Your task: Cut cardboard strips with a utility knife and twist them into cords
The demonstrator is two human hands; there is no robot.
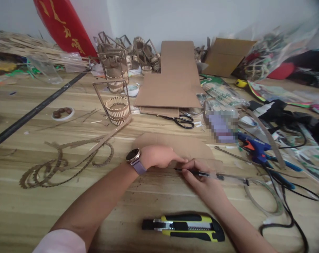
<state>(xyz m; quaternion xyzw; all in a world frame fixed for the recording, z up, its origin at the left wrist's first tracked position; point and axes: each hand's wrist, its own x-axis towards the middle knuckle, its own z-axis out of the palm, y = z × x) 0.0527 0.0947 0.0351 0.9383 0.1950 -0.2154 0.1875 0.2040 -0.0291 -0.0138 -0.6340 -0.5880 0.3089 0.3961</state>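
Observation:
A rounded piece of brown cardboard point(193, 144) lies flat on the table in front of me. My left hand point(158, 156), with a watch at the wrist, rests on its near part, index finger stretched out toward my right hand; its other fingers are mostly hidden. My right hand point(199, 175) is closed around a dark pen point(203, 174), its tip pointing left near the cardboard's near edge. A smaller strip of cardboard point(213, 164) shows just beyond the right fingers. Closer to me lies a yellow and black utility knife point(186, 226).
Black-handled scissors point(184, 121) lie beyond the cardboard, before a large cardboard sheet point(172, 84). Small slatted baskets point(117, 109) stand behind left, near coiled trim point(59, 161). On the right are a blue glue gun point(256, 149), its cord and a tape ring point(267, 200).

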